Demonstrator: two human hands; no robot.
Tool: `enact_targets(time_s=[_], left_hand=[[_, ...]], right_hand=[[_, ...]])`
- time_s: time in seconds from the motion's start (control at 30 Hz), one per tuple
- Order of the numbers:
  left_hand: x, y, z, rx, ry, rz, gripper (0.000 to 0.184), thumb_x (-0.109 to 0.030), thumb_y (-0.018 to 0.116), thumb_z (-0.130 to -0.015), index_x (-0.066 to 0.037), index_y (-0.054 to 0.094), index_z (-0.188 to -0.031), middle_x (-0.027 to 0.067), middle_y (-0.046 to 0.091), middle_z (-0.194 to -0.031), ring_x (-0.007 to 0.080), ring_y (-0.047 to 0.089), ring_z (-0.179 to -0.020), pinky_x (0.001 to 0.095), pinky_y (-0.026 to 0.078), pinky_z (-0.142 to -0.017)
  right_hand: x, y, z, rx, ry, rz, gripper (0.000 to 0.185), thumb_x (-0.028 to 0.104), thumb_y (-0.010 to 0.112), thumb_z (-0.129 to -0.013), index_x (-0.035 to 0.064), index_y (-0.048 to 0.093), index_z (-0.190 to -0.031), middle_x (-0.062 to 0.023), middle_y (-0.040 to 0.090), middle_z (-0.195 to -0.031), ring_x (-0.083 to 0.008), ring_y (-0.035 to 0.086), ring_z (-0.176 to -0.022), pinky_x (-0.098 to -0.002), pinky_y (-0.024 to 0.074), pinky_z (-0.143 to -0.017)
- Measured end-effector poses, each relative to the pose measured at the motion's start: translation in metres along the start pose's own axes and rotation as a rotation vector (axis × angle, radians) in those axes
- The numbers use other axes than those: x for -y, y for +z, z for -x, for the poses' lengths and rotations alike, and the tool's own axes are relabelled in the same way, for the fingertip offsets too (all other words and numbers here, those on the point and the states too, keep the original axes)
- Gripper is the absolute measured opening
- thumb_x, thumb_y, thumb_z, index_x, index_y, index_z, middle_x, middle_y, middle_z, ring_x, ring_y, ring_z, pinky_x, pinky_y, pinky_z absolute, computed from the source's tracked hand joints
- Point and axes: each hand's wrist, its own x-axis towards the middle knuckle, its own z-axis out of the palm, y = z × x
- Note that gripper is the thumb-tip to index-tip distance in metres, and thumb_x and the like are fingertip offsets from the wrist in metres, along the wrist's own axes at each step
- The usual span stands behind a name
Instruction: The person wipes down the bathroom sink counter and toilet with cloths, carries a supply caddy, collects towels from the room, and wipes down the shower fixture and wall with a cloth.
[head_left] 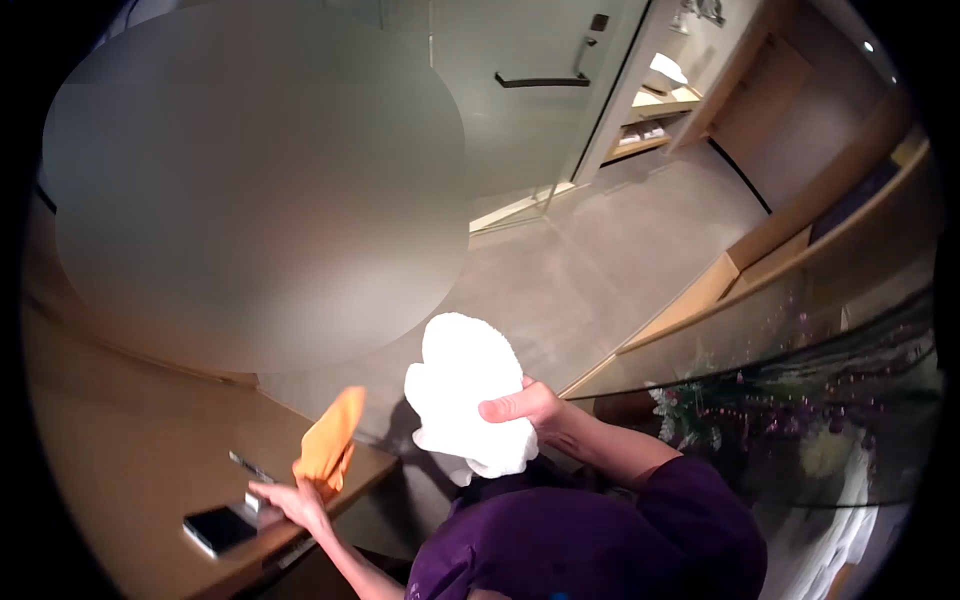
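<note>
My right hand (527, 408) grips a bunched white cloth (465, 390) in front of my chest, the thumb pressed over it. An orange cloth (330, 442) is held in my left hand (292, 503) and sticks up above it. The fingers of that hand reach over the wooden desk (140, 440), beside a small white object (253, 501) whose kind I cannot make out. Just left of these fingers lies a dark flat device like a phone (219, 530). A thin pen-like item (248, 465) rests behind the hand.
A glass door (520, 130) with a dark handle (543, 82) stands ahead, beyond the grey floor (570, 270). Shelves (660, 105) are past it. On the right, a glass panel stands before a decorated plant (710, 410). A blurred oval hides the upper left.
</note>
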Motion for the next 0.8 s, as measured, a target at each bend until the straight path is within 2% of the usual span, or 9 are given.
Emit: enact_targets(time_s=[0.17, 0.27, 0.33, 0.47, 0.53, 0.6, 0.63, 0.67, 0.8], left_hand=[[0.071, -0.096, 0.003, 0.123, -0.229, -0.313, 0.074, -0.016, 0.079, -0.079, -0.001, 0.040, -0.140, 0.0219, 0.049, -0.136, 0.0411, 0.051, -0.125, 0.0471, 0.045, -0.103], [0.229, -0.111, -0.024, 0.007, -0.054, -0.391, 0.077, -0.007, 0.073, -0.080, 0.003, 0.034, -0.145, 0.0250, 0.043, -0.144, 0.0416, 0.045, -0.131, 0.0440, 0.040, -0.109], [0.271, -0.142, -0.034, 0.061, -0.114, -0.434, 0.082, -0.008, 0.070, -0.082, 0.003, 0.026, -0.151, 0.0250, 0.036, -0.151, 0.0423, 0.040, -0.138, 0.0450, 0.040, -0.111], [0.361, -0.185, -0.074, 0.003, -0.171, -0.268, 0.081, 0.003, 0.061, -0.076, 0.006, 0.028, -0.150, 0.0297, 0.037, -0.150, 0.0421, 0.035, -0.142, 0.0401, 0.028, -0.119], [0.382, -0.206, -0.099, 0.020, -0.273, -0.240, 0.078, 0.004, 0.058, -0.075, 0.008, 0.032, -0.148, 0.0289, 0.040, -0.148, 0.0396, 0.039, -0.139, 0.0392, 0.031, -0.116], [0.434, -0.216, -0.127, 0.053, -0.339, 0.010, 0.070, 0.004, 0.056, -0.077, 0.006, 0.039, -0.145, 0.0234, 0.056, -0.127, 0.0326, 0.054, -0.114, 0.0403, 0.043, -0.103], [0.449, -0.219, -0.140, 0.065, -0.377, 0.132, 0.066, 0.004, 0.055, -0.078, 0.005, 0.043, -0.143, 0.0207, 0.065, -0.117, 0.0291, 0.061, -0.101, 0.0409, 0.049, -0.096], [0.442, -0.224, -0.153, 0.098, -0.197, 0.293, 0.059, 0.000, 0.062, -0.082, 0.005, 0.048, -0.139, 0.0216, 0.067, -0.112, 0.0272, 0.066, -0.097, 0.0406, 0.054, -0.086], [0.396, -0.185, -0.190, -0.063, -0.129, -0.242, 0.054, -0.007, 0.064, -0.085, 0.003, 0.051, -0.136, 0.0193, 0.068, -0.108, 0.0254, 0.065, -0.093, 0.0406, 0.054, -0.082]], right_hand=[[-0.008, 0.032, 0.022, -0.108, -0.047, -0.029, 0.054, 0.012, 0.069, -0.085, -0.0051, 0.053, -0.134, -0.0192, 0.064, -0.123, -0.0317, 0.064, -0.111, -0.0426, 0.0518, -0.099], [-0.011, 0.025, 0.023, -0.095, 0.005, 0.051, 0.050, 0.016, 0.070, -0.086, -0.0014, 0.054, -0.130, -0.0164, 0.065, -0.112, -0.0282, 0.065, -0.103, -0.0416, 0.0562, -0.088], [-0.018, 0.026, 0.020, -0.132, -0.131, 0.149, 0.068, 0.020, 0.068, -0.077, -0.0057, 0.050, -0.137, -0.0203, 0.063, -0.126, -0.0352, 0.063, -0.113, -0.0454, 0.0513, -0.100], [-0.024, 0.050, 0.023, -0.188, -0.273, 0.159, 0.075, 0.025, 0.069, -0.077, -0.0059, 0.045, -0.141, -0.0231, 0.061, -0.130, -0.0391, 0.061, -0.119, -0.0485, 0.0479, -0.105], [-0.024, 0.037, 0.012, -0.101, -0.294, 0.154, 0.072, 0.023, 0.067, -0.078, -0.0076, 0.046, -0.140, -0.0249, 0.061, -0.129, -0.0411, 0.060, -0.120, -0.0497, 0.0461, -0.108], [-0.015, 0.040, 0.009, 0.028, -0.107, 0.071, 0.068, 0.020, 0.063, -0.078, -0.0097, 0.047, -0.137, -0.0258, 0.061, -0.129, -0.0425, 0.060, -0.118, -0.0497, 0.0459, -0.108], [-0.011, 0.050, 0.005, 0.036, -0.111, 0.077, 0.065, 0.018, 0.061, -0.077, -0.0111, 0.049, -0.134, -0.0261, 0.061, -0.127, -0.0414, 0.061, -0.117, -0.0487, 0.0459, -0.108], [-0.005, 0.073, 0.005, -0.159, -0.143, 0.273, 0.061, 0.019, 0.062, -0.077, -0.0092, 0.053, -0.131, -0.0235, 0.064, -0.122, -0.0375, 0.064, -0.113, -0.0465, 0.0479, -0.105], [0.005, 0.067, -0.038, 0.019, -0.174, 0.291, 0.041, 0.013, 0.066, -0.084, -0.0025, 0.061, -0.122, -0.0142, 0.068, -0.109, -0.0265, 0.065, -0.102, -0.0393, 0.0515, -0.091]])
